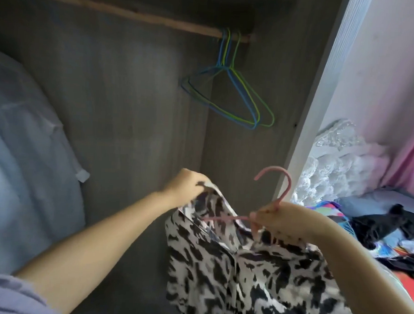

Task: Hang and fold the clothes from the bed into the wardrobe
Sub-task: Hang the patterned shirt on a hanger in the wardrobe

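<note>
Left hand [187, 184]: at 6 o'clock of the frame, fingers curled round the top edge of the black-and-white patterned garment [255, 274], pinching the fabric.
Right hand [284, 221]: at 4 o'clock of the left hand, gripping the pink hanger [275, 184] at the base of its hook; the hook points up.
Garment: hangs below both hands in front of the open wardrobe [132, 105]; the hanger's arm lies inside its neck opening.
Rail [113, 10]: runs across at 12 o'clock, inside the wardrobe.
Blue and green hangers [231, 91]: hooked on the rail's right end, at 12 o'clock of the hands, bare.
Pale blue garment [22, 147]: hangs at 9 o'clock in the wardrobe.
Bed [388, 238]: at 3 o'clock, past the wardrobe's side panel, carrying a heap of dark and coloured clothes [384, 226].
</note>
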A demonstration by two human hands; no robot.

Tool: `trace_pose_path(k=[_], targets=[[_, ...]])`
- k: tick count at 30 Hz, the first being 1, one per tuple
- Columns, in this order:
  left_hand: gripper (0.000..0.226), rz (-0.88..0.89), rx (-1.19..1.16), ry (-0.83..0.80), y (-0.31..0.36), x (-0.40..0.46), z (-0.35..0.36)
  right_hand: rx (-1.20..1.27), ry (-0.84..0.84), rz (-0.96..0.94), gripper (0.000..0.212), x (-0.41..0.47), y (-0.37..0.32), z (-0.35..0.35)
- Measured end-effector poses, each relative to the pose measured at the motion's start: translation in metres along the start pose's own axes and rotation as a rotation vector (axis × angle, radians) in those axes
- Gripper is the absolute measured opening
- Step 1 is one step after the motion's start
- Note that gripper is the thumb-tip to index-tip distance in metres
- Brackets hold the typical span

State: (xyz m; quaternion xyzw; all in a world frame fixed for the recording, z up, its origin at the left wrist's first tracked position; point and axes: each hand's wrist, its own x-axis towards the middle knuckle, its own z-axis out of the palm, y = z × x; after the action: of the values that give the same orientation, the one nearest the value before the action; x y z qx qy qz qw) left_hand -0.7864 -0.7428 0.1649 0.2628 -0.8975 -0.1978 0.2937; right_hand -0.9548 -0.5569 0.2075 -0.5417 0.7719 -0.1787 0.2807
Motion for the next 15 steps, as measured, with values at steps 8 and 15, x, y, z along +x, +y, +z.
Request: trace_pose_path(k=[8,15], targets=[[0.041,0.15,0.155,-0.197,0.025,-0.016,-0.009,0.531,0.066,0.012,0.034,0.027,-0.007,0.023],[0.047,0.072,0.331,-0.259,0.02,-0.022,-0.016,0.54,-0.067,0.032,0.029,0.041,-0.027,0.033]])
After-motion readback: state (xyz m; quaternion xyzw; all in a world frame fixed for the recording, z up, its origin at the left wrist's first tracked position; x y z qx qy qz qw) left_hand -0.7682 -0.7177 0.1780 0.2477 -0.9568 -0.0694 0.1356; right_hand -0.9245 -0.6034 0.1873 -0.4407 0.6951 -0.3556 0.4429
